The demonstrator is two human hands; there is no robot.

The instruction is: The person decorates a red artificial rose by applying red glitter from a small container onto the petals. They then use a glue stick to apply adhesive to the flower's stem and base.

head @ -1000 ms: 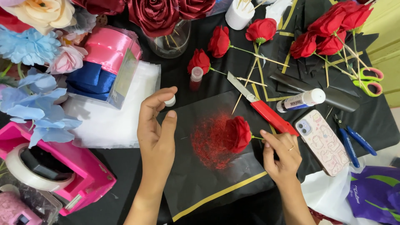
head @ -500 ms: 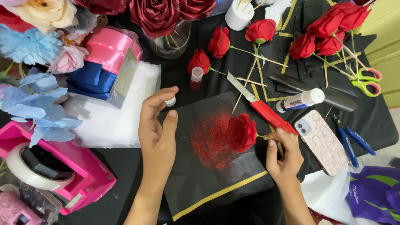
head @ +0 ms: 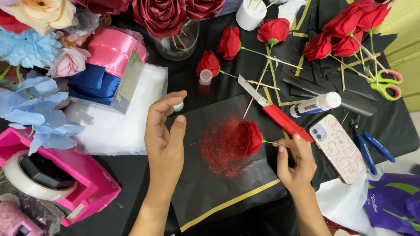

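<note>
Right hand [head: 296, 162] is pinching the thin stick stem of a red fabric rose [head: 249, 137], bloom lying on grainy red glitter [head: 221, 146] over matte black paper [head: 218, 183]. Left hand [head: 164, 131] is gripping a small white cap [head: 178, 106].

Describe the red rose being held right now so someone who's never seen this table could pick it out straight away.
Start at the black paper sheet with a gold stripe, at the near middle of the table. A patch of red glitter lies on it, and the rose rests at its right edge, its stick pinched by the right hand. The other red roses lie farther back, off the glitter, unheld.
</note>
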